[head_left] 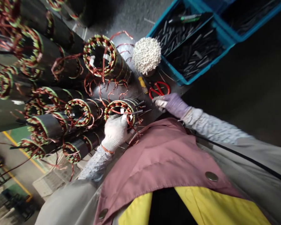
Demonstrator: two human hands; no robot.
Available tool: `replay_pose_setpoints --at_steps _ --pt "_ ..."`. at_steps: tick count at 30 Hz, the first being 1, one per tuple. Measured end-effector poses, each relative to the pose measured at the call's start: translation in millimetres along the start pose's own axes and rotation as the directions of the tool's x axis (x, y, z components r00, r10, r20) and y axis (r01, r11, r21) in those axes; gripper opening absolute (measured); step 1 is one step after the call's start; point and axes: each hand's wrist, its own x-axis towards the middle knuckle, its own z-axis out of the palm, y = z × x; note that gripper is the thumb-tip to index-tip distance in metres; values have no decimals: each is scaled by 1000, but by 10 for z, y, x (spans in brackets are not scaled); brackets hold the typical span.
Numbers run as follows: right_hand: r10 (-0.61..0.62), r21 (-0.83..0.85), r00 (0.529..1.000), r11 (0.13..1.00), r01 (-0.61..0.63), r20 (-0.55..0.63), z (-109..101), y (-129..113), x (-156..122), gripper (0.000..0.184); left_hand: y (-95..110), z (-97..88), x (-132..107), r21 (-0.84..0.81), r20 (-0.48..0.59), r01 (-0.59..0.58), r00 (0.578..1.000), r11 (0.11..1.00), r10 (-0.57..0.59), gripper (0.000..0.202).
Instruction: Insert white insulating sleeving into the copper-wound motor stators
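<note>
My left hand [115, 132], in a white knit glove, is closed at the near rim of a motor stator [131, 104] with copper windings. Its thumb lies by the copper leads and dark sleeving there; some fingers are hidden by the hand. My right hand [172, 104], in a purple glove with pale fingertips, has its fingers curled together at the table edge. Whatever lies in them, if anything, cannot be made out. Just beyond these fingertips are red-handled scissors [162, 88], beside a yellow-handled screwdriver [143, 85].
A larger stator [121, 67] lies beyond my left hand, with more stators [46, 125] crowding the left. A bundle of thin white sticks [146, 55] stands near a blue divided bin [186, 82] holding dark sleeve pieces [198, 54]. Loose copper leads stick out between the stators.
</note>
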Motion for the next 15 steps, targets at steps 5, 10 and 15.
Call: replay_pose_setpoints --at_steps 5,10,15 --pt "140 376 985 911 -170 105 520 338 32 32 -18 17 -8 -3 -4 -3 1000 1000 3 52" --pt "116 290 986 945 -148 123 506 315 99 28 -34 43 -17 -9 10 1 1000 1000 -1 55" --pt "-277 -288 952 908 303 127 485 204 251 14 -49 59 -25 -11 10 -11 1000 1000 11 54"
